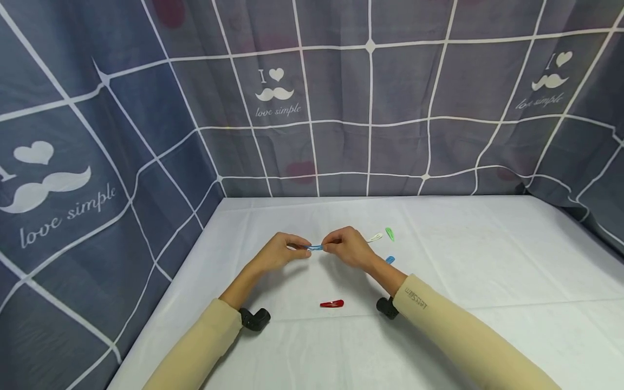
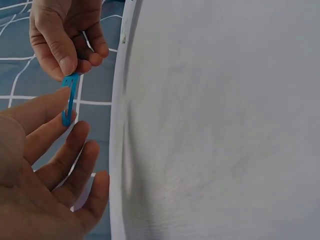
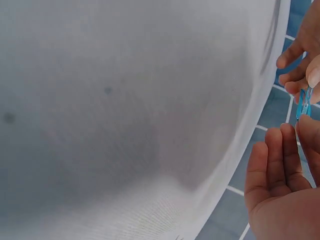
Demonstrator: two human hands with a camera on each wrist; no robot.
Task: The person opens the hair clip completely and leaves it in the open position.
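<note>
A blue snap hair clip [image 1: 315, 247] is stretched between the two hands above the white table. My left hand [image 1: 280, 252] pinches one end of it between thumb and forefinger, its other fingers loosely bent in the left wrist view. At the opposite end, my right hand [image 1: 349, 247] pinches the clip with thumb and fingertips. The left wrist view shows the slim blue frame of the clip [image 2: 70, 97], and in the right wrist view its two arms [image 3: 303, 104] look spread apart.
On the white table [image 1: 468, 260] lie a red hair clip [image 1: 332, 304] in front, and a white clip [image 1: 375, 238], a green clip [image 1: 390, 234] and another blue clip [image 1: 390, 260] near the right hand. A dark checked curtain [image 1: 336, 151] stands behind and at the sides.
</note>
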